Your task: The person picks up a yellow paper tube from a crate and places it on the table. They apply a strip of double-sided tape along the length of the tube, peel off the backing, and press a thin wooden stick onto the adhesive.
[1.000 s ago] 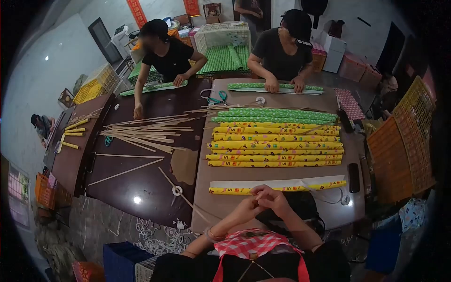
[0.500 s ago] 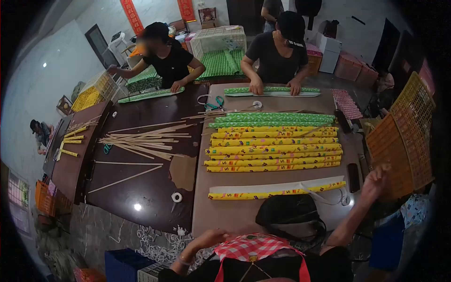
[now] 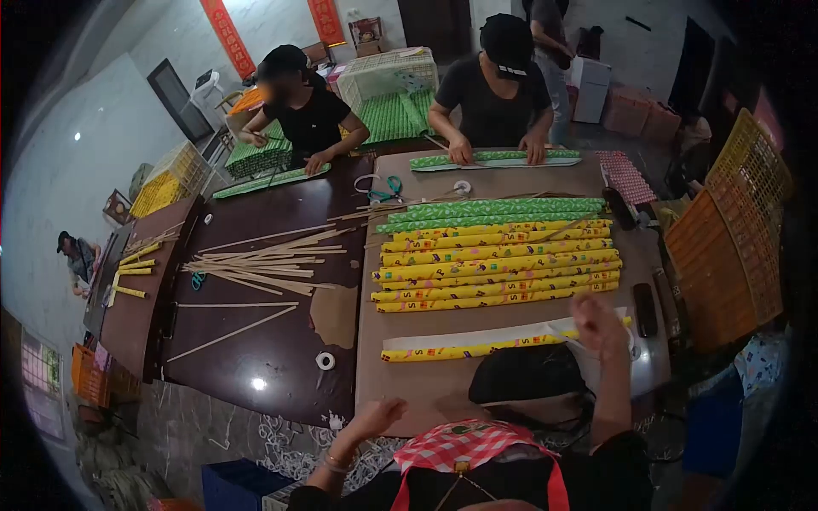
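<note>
On the near part of the table lies a yellow patterned paper roll (image 3: 443,350) with a loose white edge along its far side. My right hand (image 3: 600,326) is above its right end, fingers curled; what they hold, if anything, is hidden. A roll of white tape (image 3: 634,347) shows partly behind that hand. My left hand (image 3: 381,416) is closed near the table's front edge, left of my red checked apron (image 3: 464,443); its contents cannot be made out. A black bag-like item (image 3: 524,375) lies between my hands, in front of the yellow roll.
Several yellow rolls (image 3: 498,271) and green rolls (image 3: 503,207) lie side by side farther back. Thin wooden strips (image 3: 264,264) fan over the dark table at left. Two people work across the table on green paper (image 3: 494,160). An orange plastic basket (image 3: 724,247) stands right.
My right hand has moved left, from beyond the table's right edge to over the yellow roll's end. My left hand has risen slightly and its fingers have curled. The view has shifted a little.
</note>
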Action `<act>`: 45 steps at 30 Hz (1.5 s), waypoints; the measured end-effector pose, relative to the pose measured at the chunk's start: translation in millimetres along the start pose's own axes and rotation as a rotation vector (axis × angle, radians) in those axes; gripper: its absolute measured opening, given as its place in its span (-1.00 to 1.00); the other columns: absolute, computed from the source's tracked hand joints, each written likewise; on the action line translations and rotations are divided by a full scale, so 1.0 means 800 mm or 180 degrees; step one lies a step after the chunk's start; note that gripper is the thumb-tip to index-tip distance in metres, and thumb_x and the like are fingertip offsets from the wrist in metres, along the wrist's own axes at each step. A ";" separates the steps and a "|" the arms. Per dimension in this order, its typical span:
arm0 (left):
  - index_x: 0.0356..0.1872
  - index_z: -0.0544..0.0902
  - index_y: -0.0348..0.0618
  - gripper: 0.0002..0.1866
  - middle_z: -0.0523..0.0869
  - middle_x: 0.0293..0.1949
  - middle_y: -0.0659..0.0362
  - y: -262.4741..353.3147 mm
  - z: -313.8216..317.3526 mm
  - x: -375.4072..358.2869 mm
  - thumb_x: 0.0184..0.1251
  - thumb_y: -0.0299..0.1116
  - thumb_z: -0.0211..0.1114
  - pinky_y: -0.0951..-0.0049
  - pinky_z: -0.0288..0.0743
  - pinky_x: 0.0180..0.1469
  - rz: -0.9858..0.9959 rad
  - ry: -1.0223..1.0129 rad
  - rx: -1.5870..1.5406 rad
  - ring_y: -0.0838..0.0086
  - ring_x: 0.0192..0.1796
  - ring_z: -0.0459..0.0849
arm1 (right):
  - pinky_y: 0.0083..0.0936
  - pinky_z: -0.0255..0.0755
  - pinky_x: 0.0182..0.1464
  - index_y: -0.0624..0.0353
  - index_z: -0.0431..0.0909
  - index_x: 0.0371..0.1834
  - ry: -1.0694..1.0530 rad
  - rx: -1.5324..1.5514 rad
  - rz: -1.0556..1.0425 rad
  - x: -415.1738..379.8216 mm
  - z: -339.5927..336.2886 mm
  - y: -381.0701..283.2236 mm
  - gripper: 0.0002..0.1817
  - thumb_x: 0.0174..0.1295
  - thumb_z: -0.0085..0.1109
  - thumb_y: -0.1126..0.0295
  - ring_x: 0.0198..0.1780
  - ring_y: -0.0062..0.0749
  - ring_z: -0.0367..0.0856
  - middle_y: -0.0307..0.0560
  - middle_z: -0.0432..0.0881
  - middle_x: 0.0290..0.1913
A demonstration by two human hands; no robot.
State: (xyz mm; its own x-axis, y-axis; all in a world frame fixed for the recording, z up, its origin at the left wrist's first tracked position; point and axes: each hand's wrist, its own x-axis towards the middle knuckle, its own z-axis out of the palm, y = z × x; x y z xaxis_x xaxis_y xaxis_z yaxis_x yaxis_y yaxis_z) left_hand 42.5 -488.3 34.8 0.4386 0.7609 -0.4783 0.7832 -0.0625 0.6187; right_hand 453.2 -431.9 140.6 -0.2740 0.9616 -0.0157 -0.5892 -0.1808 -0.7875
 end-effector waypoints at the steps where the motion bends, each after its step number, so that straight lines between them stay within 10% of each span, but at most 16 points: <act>1: -0.11 0.54 -0.22 -0.71 0.63 -0.28 -0.06 0.022 -0.003 0.007 0.26 -0.24 0.11 0.35 0.47 -0.20 0.0185 0.0467 -0.0483 0.22 -0.20 0.63 | -0.80 -0.03 -0.81 0.22 0.41 -0.10 0.0435 -0.0542 0.0884 0.003 0.033 0.014 -0.79 0.20 0.03 0.45 -0.81 -0.77 0.15 -0.26 0.45 -0.54; 6: -0.06 0.52 -0.31 -0.67 0.65 -0.29 0.15 0.115 -0.026 0.024 0.33 -0.25 0.06 0.52 0.44 -0.13 0.0792 0.0170 -0.2686 0.52 -0.18 0.59 | -0.80 0.05 -0.70 0.23 0.45 -0.12 -0.0556 -0.1320 0.1692 0.021 0.083 0.103 -0.77 0.18 0.10 0.39 -0.72 -0.80 0.20 -0.27 0.49 -0.50; 26: -0.16 0.51 -0.34 -0.73 0.61 -0.32 0.17 0.102 0.005 0.026 0.22 -0.35 0.21 0.59 0.43 -0.17 0.0312 0.0067 -0.2749 0.60 -0.23 0.55 | -0.63 0.38 -0.32 0.26 0.47 -0.15 -0.0887 -0.2282 0.1716 0.005 0.088 0.150 -0.73 0.19 0.10 0.31 -0.31 -0.62 0.51 -0.19 0.56 -0.36; 30: -0.09 0.47 -0.31 -0.73 0.60 -0.28 0.16 0.109 0.005 0.025 0.21 -0.45 0.19 0.60 0.42 -0.13 0.0281 0.0403 -0.2720 0.56 -0.20 0.56 | -0.66 0.35 -0.37 0.22 0.49 -0.21 -0.0973 -0.2464 0.0839 -0.004 0.066 0.172 -0.76 0.14 0.13 0.30 -0.43 -0.67 0.45 -0.22 0.56 -0.43; 45: -0.35 0.56 -0.27 -0.77 0.62 -0.46 0.11 0.091 0.013 -0.011 0.17 -0.27 0.23 0.47 0.43 -0.34 0.0386 0.1203 -0.2199 0.48 -0.39 0.57 | -0.71 0.27 -0.52 0.32 0.44 -0.24 -0.1313 -0.2324 0.2259 0.012 0.108 0.187 -0.80 0.18 0.10 0.40 -0.57 -0.66 0.39 -0.21 0.51 -0.49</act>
State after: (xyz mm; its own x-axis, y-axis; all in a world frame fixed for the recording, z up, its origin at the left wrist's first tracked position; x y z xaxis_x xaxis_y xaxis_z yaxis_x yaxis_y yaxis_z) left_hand 100.4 -506.5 77.9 0.2269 0.9497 -0.2157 0.2347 0.1616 0.9585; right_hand 296.8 -467.8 76.4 -0.6860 0.5196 -0.5093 0.3575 -0.3690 -0.8579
